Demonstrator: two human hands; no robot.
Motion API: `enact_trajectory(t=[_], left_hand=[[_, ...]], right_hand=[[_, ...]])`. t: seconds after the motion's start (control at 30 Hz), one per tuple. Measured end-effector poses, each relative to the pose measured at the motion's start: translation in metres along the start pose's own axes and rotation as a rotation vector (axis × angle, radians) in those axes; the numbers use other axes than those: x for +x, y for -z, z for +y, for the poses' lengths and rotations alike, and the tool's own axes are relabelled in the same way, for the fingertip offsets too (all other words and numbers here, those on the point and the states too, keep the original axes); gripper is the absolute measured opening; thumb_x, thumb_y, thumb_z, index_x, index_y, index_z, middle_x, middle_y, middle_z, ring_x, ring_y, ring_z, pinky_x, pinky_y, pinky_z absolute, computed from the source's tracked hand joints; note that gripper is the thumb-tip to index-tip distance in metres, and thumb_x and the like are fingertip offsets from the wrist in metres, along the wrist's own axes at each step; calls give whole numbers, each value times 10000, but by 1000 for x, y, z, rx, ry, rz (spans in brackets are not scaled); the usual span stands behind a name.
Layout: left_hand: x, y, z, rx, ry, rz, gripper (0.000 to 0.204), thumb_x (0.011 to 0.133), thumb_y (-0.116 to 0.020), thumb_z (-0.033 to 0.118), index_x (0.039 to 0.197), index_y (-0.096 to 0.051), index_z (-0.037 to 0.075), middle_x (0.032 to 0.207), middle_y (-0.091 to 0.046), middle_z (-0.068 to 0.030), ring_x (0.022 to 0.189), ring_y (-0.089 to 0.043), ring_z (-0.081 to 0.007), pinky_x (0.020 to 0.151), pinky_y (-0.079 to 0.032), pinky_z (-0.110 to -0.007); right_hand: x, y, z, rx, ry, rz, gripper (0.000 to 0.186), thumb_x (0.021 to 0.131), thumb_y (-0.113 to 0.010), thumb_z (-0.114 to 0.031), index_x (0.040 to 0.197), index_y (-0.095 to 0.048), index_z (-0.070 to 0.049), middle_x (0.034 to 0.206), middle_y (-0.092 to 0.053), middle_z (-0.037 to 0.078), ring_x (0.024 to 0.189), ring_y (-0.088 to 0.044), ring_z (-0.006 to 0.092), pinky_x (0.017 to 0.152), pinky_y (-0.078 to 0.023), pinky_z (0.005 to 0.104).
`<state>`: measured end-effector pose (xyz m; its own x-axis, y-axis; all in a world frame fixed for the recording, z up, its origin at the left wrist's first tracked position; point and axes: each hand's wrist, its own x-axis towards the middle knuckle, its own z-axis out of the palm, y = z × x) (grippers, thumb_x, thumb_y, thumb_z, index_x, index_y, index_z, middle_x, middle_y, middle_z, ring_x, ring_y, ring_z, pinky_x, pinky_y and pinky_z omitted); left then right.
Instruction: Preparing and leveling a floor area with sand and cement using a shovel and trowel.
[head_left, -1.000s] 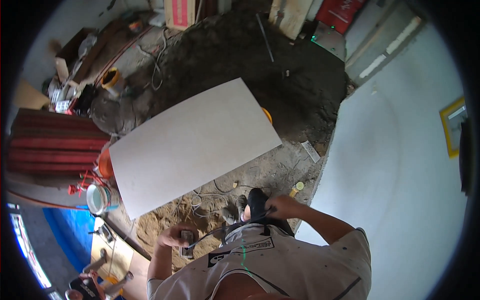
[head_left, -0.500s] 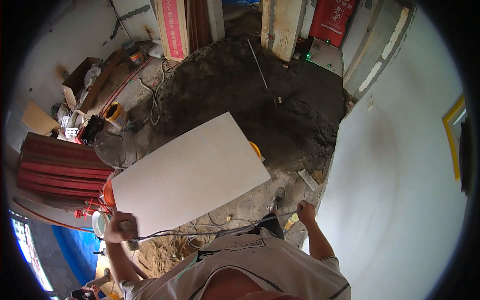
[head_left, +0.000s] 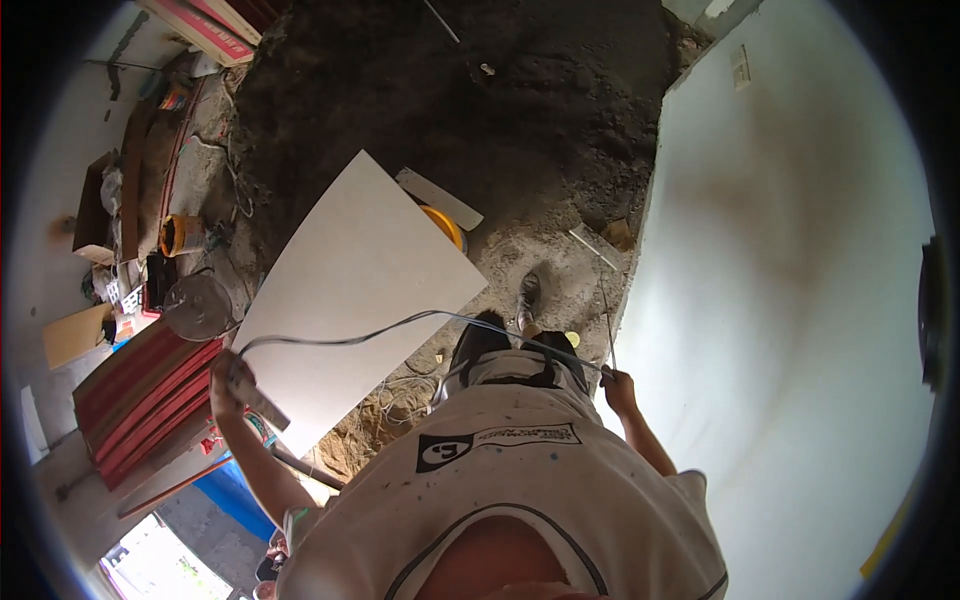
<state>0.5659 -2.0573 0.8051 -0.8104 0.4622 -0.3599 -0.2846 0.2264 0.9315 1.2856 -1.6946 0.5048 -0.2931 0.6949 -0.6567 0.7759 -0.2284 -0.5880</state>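
My left hand (head_left: 228,382) is closed around a greyish, bar-shaped tool (head_left: 262,403) whose kind I cannot make out, beside the near left edge of a large pale tile (head_left: 365,270). A grey cable (head_left: 385,328) runs from the left hand in a loose wave across the tile and in front of my body. Its other end reaches my right hand (head_left: 621,391), which is closed on it near the white wall. From that hand a thin length of cable (head_left: 608,318) also extends away along the wall's foot. A yellow-orange bucket (head_left: 445,228) shows partly under the tile's far right edge.
Dark wet mortar (head_left: 520,110) covers the floor ahead. A narrow tile strip (head_left: 440,198) lies beyond the bucket. Red stacked panels (head_left: 150,410), a round clear lid-like disc (head_left: 198,306) and an orange-rimmed pail (head_left: 181,235) stand left. The white wall (head_left: 760,300) bounds the right.
The view has tipped down and turned, so the tile appears rotated. The cable, earlier pulled nearly straight between my hands, now bows slack. Both hands keep their hold.
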Motion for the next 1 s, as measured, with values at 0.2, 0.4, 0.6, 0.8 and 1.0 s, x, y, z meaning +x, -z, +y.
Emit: enact_trajectory(t=[0.2, 0.4, 0.6, 0.8, 1.0], left_hand=[[157, -249, 5, 438, -6, -438, 280, 969, -636, 316, 789, -567, 112, 793, -502, 57, 789, -463, -70, 716, -381, -279], [267, -494, 9, 741, 183, -746, 509, 884, -779, 259, 1300, -624, 10, 1065, -706, -73, 1012, -655, -161, 941, -507, -315], [371, -679, 29, 873, 160, -1137, 333, 870, -731, 298, 1106, -724, 63, 999, -700, -74, 932, -646, -167, 862, -483, -309], [509, -742, 36, 652, 209, -1114, 318, 866, -729, 355, 1018, -757, 77, 934, -709, -56, 899, -652, -164, 814, -487, -330], [497, -826, 81, 560, 132, -1405, 195, 894, -676, 283, 897, -702, 91, 851, -673, -6, 812, -637, -108, 767, -492, -296]], right_hand=[[-59, 6, 89, -127, -266, 202, 447, 1026, -585, -332, 725, -713, -27, 666, -675, 198, 675, -699, 342, 637, -503, 457], [-114, 3, 149, -187, -557, 401, 469, 1025, -580, -359, 741, -707, -9, 700, -684, 216, 692, -708, 381, 617, -502, 477], [-87, 54, 26, -342, -694, 901, 514, 1054, -539, -362, 735, -656, 23, 687, -654, 218, 622, -640, 384, 590, -475, 479], [-76, 222, -145, -8, -454, 1354, 348, 1050, -626, -208, 817, -661, 49, 664, -550, 61, 640, -438, 154, 593, -420, 341], [-185, 394, -292, -656, -4, 1475, 142, 1020, -581, -14, 1036, -680, 86, 953, -660, 174, 902, -647, 247, 775, -521, 328]])
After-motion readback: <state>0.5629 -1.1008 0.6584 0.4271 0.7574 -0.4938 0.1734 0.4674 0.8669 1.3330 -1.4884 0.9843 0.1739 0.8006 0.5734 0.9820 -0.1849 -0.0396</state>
